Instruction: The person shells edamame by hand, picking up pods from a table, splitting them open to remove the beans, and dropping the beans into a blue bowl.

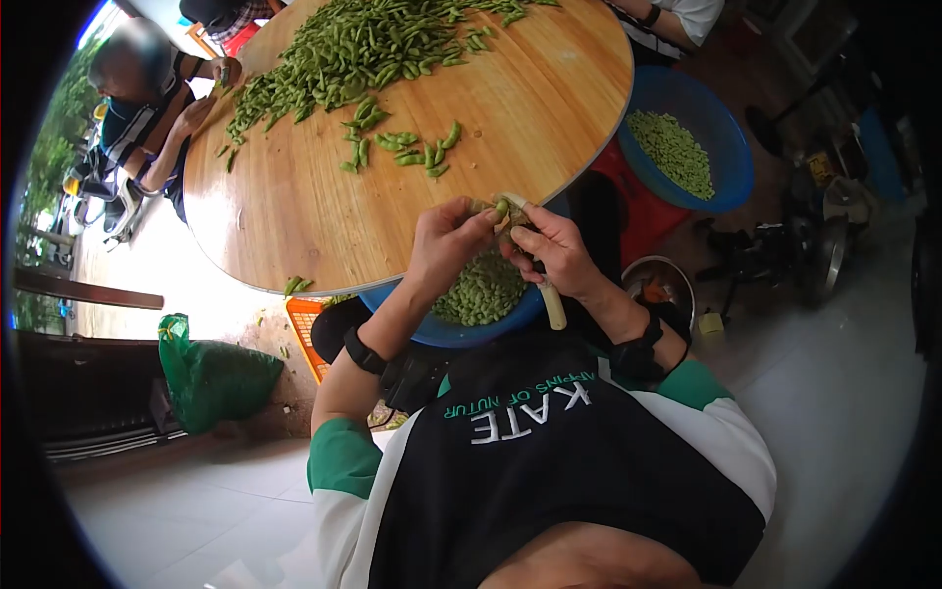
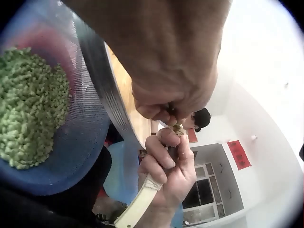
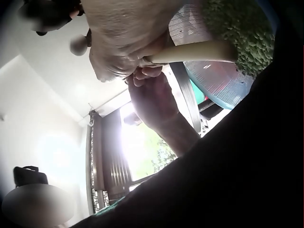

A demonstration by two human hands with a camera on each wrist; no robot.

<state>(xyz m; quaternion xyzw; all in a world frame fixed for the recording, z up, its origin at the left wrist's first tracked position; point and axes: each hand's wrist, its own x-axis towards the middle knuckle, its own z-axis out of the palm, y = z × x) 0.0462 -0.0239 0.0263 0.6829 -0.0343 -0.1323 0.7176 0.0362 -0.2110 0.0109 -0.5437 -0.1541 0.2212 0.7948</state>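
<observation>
My left hand [image 1: 446,236] pinches a green bean pod [image 1: 501,210] between thumb and fingertips, just past the table's near edge. Close against it, my right hand [image 1: 559,250] grips a tool with a cream handle [image 1: 552,306]; the handle sticks out below the palm, and fingers hide its working end. In the left wrist view, the fingertips of both hands meet at the pod, with the handle [image 2: 140,204] slanting down from the right hand's curled fingers. Below the hands, a blue mesh basket [image 2: 85,128] holds a heap of shelled green beans [image 1: 481,292].
A round wooden table [image 1: 324,211] bears a big pile of pods [image 1: 343,49] and several loose ones nearer me. Right of it stands another blue basin [image 1: 731,167] of shelled beans. An orange crate [image 1: 306,334] and green bag [image 1: 221,378] lie left. Another person [image 1: 147,98] sits across.
</observation>
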